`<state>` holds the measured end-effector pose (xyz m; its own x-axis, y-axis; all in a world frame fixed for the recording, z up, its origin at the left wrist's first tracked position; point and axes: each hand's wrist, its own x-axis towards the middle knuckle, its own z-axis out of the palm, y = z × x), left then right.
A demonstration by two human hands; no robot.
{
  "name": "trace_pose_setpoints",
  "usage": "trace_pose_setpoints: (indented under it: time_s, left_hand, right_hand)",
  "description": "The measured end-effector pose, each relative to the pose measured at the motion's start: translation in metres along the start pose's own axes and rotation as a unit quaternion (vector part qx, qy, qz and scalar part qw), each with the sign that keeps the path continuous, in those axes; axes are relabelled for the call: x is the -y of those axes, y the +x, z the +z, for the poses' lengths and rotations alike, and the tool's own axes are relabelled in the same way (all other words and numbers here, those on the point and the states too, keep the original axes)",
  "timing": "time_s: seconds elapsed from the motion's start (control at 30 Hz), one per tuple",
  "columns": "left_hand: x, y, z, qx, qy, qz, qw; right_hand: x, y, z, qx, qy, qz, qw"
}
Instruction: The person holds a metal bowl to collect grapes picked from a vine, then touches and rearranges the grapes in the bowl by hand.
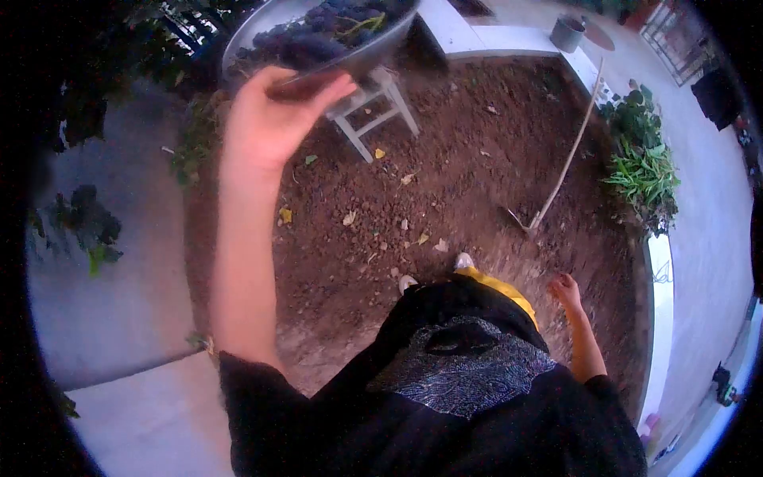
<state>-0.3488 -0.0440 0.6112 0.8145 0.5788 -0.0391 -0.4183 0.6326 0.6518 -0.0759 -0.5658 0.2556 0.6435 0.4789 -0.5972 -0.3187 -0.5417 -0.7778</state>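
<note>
My left hand (274, 115) is raised at the upper left, thumb and fingers at the near side of a metal basin (373, 41). Dark bunches that look like grapes (306, 38) fill the basin, with a green stem among them. The basin is cut off by the top of the view, and part of my grip is hidden. Low on the right, my right hand (566, 292) hangs beside my body with loosely curled fingers and nothing visible in it.
A pale wooden stool (373, 115) stands on the bare soil (469, 175) below the basin. A long-handled hoe (568, 159) lies to the right. Green plants (642, 171) grow along the white kerb (658, 310); a grey bucket (567, 33) sits at the far corner. Vine leaves (83, 222) hang left.
</note>
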Motion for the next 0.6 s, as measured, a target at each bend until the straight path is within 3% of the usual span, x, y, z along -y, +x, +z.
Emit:
trace_pose_setpoints:
  time_s: [0.03, 0.07, 0.13, 0.2, 0.27, 0.37, 0.4, 0.5, 0.6]
  left_hand:
    - [0.002, -0.001, -0.001, 0.017, 0.047, 0.005, 0.999]
    - [0.004, -0.002, -0.001, 0.034, 0.094, 0.011, 0.995]
    - [0.028, -0.009, 0.032, -0.024, 0.063, 0.093, 0.993]
    - [0.048, -0.011, 0.044, -0.084, -0.070, 0.078, 0.991]
    - [0.074, -0.010, 0.050, -0.073, 0.060, 0.152, 0.984]
    - [0.108, -0.004, 0.057, -0.137, -0.085, 0.123, 0.979]
    - [0.116, -0.008, 0.061, -0.142, -0.090, 0.128, 0.977]
    - [0.137, -0.024, 0.072, -0.173, -0.084, 0.144, 0.971]
    - [0.143, -0.036, 0.076, -0.190, -0.044, 0.150, 0.969]
  right_hand:
    - [0.018, 0.006, 0.010, 0.010, 0.097, -0.062, 0.993]
    - [0.038, 0.013, 0.018, -0.004, 0.068, -0.076, 0.995]
    - [0.121, -0.008, 0.058, -0.006, 0.077, -0.116, 0.990]
    - [0.200, -0.035, 0.103, 0.024, 0.093, -0.149, 0.984]
    - [0.269, -0.062, 0.139, 0.119, 0.164, -0.186, 0.961]
    - [0.338, -0.083, 0.181, 0.244, 0.256, -0.222, 0.909]
    - [0.356, -0.089, 0.191, 0.293, 0.305, -0.231, 0.876]
    - [0.385, -0.090, 0.208, 0.360, 0.335, -0.200, 0.848]
    - [0.381, -0.082, 0.210, 0.320, 0.310, -0.165, 0.880]
